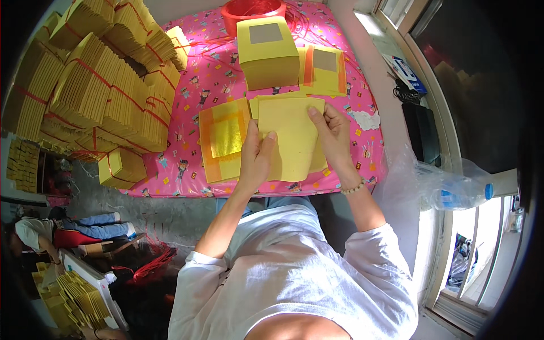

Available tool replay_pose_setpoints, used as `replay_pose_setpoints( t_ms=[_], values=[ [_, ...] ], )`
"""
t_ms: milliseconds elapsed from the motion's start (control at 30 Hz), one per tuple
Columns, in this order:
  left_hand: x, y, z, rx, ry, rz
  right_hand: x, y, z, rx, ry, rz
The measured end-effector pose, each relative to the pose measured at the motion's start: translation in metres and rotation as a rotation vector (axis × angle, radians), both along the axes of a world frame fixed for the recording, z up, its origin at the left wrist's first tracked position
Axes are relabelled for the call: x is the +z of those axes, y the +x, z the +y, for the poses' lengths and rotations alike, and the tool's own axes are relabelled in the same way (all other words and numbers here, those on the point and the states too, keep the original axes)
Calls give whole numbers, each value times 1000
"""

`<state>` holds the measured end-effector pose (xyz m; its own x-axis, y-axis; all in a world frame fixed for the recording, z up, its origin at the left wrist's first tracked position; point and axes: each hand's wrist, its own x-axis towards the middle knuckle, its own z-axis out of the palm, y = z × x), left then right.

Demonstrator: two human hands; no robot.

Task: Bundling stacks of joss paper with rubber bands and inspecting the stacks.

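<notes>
Yellow paper sheets (288, 130) are held upright between my hands, above the near part of the pink table. My left hand (258, 152) is closed on their left edge, thumb on the front. At the upper right edge, my right hand (333, 133) pinches the paper, thumb in front and fingers behind. To the left lies a stack of yellow paper with orange bands and a gold foil square (228, 137). Behind the held sheets rises a tall yellow paper block (270, 65) with a grey square on top. More banded paper (326, 67) lies to its right.
Tied yellow paper bundles (85, 85) are piled high at the left. A red basin (253, 12) and red cords stand at the back of the pink tablecloth (192, 93). A plastic bottle (462, 195) in clear film is at the right. Another person (73, 229) sits lower left.
</notes>
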<state>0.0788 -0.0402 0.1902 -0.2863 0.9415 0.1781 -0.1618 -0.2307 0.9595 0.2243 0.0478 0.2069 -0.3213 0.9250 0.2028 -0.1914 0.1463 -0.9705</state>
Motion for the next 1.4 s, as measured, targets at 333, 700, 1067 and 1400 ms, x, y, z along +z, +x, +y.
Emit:
replay_pose_setpoints(
  t_ms=[333,700,1067,1400],
  values=[
    [4,-3,-9,-113,-92,-94,-11,16,5,-22,-31,-80],
    [-4,-6,-6,-119,-192,-146,-20,22,-16,217,-217,-181],
    [-10,-8,-8,-41,-143,-116,-23,25,-33,327,-358,-277],
    [-7,-10,-1,-23,-153,-93,-33,35,-41,366,-420,-316]
  ],
)
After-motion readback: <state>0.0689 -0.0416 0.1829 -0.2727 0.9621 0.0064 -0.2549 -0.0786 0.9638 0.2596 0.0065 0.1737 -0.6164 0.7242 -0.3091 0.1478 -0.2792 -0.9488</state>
